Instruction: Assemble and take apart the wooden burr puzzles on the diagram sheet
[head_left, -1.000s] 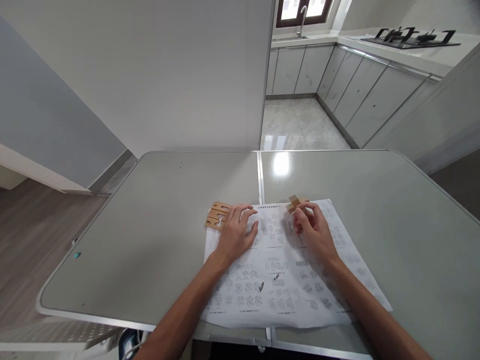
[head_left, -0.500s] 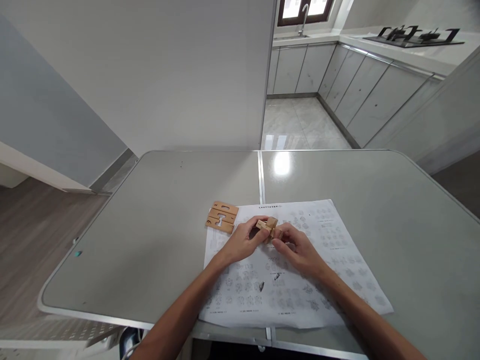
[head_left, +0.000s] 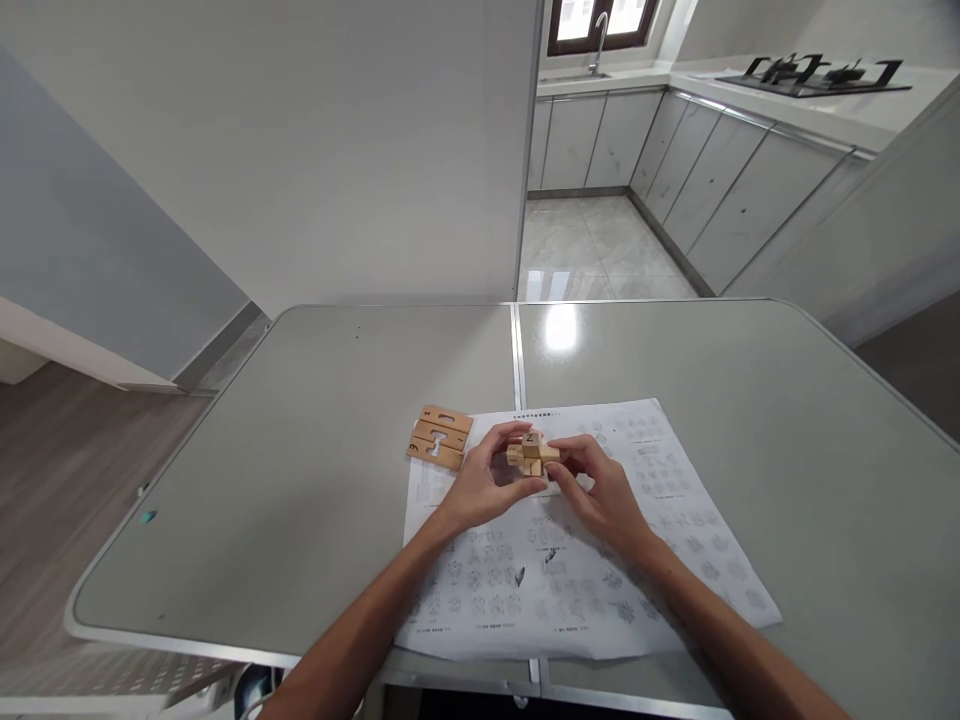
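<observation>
A small wooden burr puzzle of interlocking blocks is held between both hands above a printed sheet; the number 2 shows on its top block. My left hand curves around its left side, with the thumb along the near edge and the fingers at the far edge. My right hand pinches the right-hand block between thumb and fingers. Just left of the hands, flat wooden pieces with cut-out slots and numbers lie side by side, partly over the corner of the printed instruction sheet.
The sheet, torn in two small spots, covers the near middle of a grey folding table with a metal center seam. A small teal bit lies near the left edge. Beyond stand a white wall panel and kitchen cabinets.
The wooden puzzle has been turned so its numbered block faces up. My left thumb has shifted down to the near edge and my left fingers have opened wider around it.
</observation>
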